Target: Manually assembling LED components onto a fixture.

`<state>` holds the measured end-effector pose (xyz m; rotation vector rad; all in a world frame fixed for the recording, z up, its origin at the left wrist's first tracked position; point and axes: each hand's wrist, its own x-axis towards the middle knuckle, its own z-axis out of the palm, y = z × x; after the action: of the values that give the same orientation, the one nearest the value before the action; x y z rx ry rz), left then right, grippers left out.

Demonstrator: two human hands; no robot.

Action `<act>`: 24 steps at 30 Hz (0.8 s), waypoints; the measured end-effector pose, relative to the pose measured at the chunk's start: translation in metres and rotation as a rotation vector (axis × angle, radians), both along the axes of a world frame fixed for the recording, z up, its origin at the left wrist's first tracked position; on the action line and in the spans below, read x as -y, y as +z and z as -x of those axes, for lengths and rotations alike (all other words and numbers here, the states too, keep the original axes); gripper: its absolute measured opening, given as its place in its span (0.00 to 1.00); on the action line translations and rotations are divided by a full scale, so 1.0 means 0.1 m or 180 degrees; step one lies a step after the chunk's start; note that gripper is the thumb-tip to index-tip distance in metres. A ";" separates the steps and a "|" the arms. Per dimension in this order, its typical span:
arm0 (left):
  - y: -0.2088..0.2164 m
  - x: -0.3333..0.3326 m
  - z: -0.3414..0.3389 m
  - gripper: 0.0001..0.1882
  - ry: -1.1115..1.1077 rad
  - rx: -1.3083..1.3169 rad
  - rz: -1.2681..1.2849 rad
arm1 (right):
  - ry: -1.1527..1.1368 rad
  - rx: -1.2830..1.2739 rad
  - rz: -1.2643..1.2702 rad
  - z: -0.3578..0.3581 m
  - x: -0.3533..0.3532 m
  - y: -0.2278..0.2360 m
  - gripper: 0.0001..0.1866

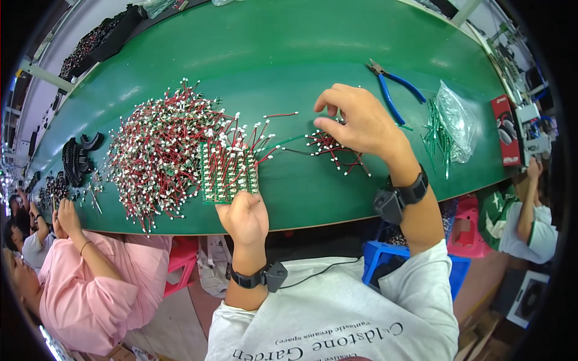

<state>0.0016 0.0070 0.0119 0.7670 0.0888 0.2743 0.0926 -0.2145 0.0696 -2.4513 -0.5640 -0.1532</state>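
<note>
Gripping a green board (pixel 229 174) at its edge, the left hand (pixel 245 218) is closed; the right hand (pixel 355 120) pinches wires (pixel 331 147).

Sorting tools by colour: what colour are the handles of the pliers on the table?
Blue; the pliers show best in the head view, beyond the right hand.

Green table (pixel 289 54), red-and-black wires with white plugs (pixel 159 150), green circuit boards (pixel 229 171), blue-handled pliers (pixel 394 87).

Left hand (pixel 244 218) holds a green board (pixel 229 173) at the surface (pixel 289 54) edge; right hand (pixel 355 120) pinches at small wires (pixel 334 150) beside blue pliers (pixel 394 87).
</note>
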 end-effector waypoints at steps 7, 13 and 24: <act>-0.05 -0.02 0.00 0.43 -0.0040 0.0149 -0.0009 | 0.0229 -0.0703 0.0524 0.00 -0.05 -0.12 0.10; -0.03 -0.02 0.01 0.43 -0.0063 0.0059 -0.0005 | 0.0650 0.0023 -0.0546 -0.04 -0.02 -0.07 0.07; -0.01 -0.02 0.00 0.47 -0.0062 -0.0013 -0.0228 | 0.0545 -0.0627 -0.1289 0.02 -0.14 0.02 0.04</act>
<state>0.0013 0.0089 0.0113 0.8390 0.0756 0.2586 0.0906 -0.2006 0.0716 -1.9896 -0.5878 0.0418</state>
